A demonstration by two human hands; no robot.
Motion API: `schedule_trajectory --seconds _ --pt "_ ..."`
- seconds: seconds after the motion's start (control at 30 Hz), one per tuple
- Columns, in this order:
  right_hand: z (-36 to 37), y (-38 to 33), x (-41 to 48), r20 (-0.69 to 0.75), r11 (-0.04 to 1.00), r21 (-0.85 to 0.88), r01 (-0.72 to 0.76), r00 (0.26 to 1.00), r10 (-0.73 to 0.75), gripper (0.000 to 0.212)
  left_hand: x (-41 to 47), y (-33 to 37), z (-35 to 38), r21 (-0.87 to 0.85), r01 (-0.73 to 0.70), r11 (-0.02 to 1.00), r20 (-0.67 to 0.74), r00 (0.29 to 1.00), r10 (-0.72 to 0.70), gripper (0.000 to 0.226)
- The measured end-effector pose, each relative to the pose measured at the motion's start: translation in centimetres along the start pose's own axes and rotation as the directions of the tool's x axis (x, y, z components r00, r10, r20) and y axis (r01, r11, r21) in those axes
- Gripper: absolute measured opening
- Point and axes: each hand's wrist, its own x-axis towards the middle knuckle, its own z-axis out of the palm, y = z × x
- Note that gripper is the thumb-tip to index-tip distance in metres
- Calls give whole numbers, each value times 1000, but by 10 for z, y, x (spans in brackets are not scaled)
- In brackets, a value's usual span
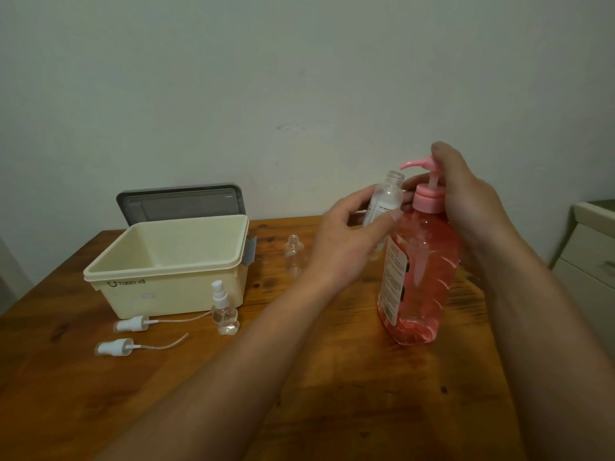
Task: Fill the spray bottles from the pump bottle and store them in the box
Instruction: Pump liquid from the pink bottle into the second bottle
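Observation:
A tall pink pump bottle (419, 281) stands on the wooden table at the right. My right hand (466, 194) rests on its pump head, fingers wrapped round the top. My left hand (346, 241) holds a clear, uncapped spray bottle (382, 201) tilted with its open neck just under the pump spout. Another uncapped clear bottle (294, 254) stands behind my left wrist. A small capped spray bottle (224, 311) stands in front of the cream box (166, 271), which is open, its grey lid (181, 202) propped behind.
Two white spray heads with dip tubes (131, 324) (114, 347) lie on the table (332, 377) in front of the box. A pale cabinet (589, 257) stands off the table's right edge. A wall rises right behind the table.

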Motion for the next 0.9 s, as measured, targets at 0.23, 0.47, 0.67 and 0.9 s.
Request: schedule_trajectory --seconds 0.23,0.47,0.67,0.9 --pt "-2 2 3 24 999 45 -14 1000 13 52 10 2 2 -19 -18 1000 -13 1000 18 44" --pt "-2 3 7 49 999 43 21 999 -23 45 10 -4 0 -53 -50 997 -46 998 48 33" --pt "-3 4 9 53 998 51 22 998 -25 40 11 -6 2 -85 -60 995 -85 995 52 29" --pt "-1 4 8 65 1000 8 3 998 -4 49 10 -6 2 -116 -52 992 -76 996 43 30"
